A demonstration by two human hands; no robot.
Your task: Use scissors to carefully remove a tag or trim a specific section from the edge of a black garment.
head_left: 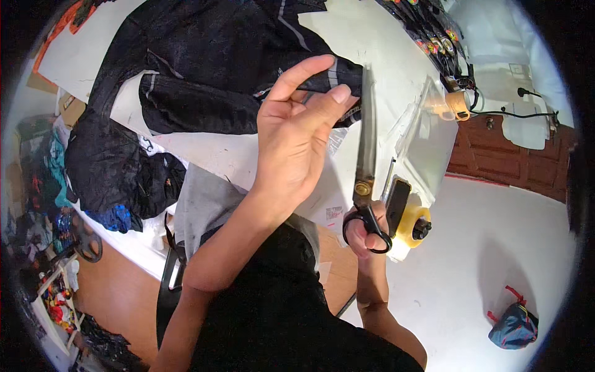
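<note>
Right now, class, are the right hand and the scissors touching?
Touching. The head view shows the right hand gripping the scissors by their black handles, with skin pressed against the loops.

No text legible. Unreadable marks noted: pale lettering on black garment, one o'clock; small printed patch on white table, four o'clock.

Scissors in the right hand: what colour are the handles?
The scissor handles are black, showing best in the head view.
</note>
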